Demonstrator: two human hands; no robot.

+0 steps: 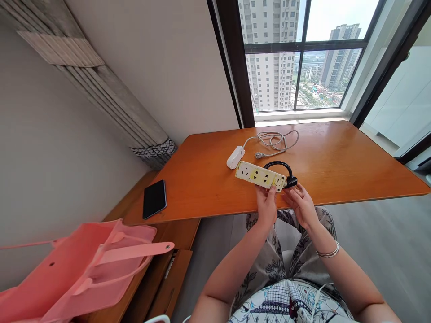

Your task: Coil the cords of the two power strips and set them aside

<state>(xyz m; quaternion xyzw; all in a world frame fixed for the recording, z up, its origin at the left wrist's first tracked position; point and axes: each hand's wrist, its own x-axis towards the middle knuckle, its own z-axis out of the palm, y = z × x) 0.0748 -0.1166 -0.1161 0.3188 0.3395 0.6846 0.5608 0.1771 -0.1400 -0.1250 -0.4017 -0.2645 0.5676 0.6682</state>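
My left hand (267,205) is closed on the near edge of a white power strip (251,172) with yellow markings and rows of sockets, its thumb on top near the right end. A short black cord (282,163) loops behind the strip to a black plug (291,181) at that end. Just below the plug is my right hand (302,207), fingers stretched and apart; whether a fingertip touches the plug I cannot tell. Behind the strip lies a smaller white extension socket (235,157) with a coiled white cable (281,142) and a round plug (258,155).
The brown wooden table (202,179) bears a black phone (154,199) at its left end. A pink bag-like holder (101,269) stands on wooden furniture (177,273) at lower left. Beyond the table are a window (303,47) and a grey curtain (111,94).
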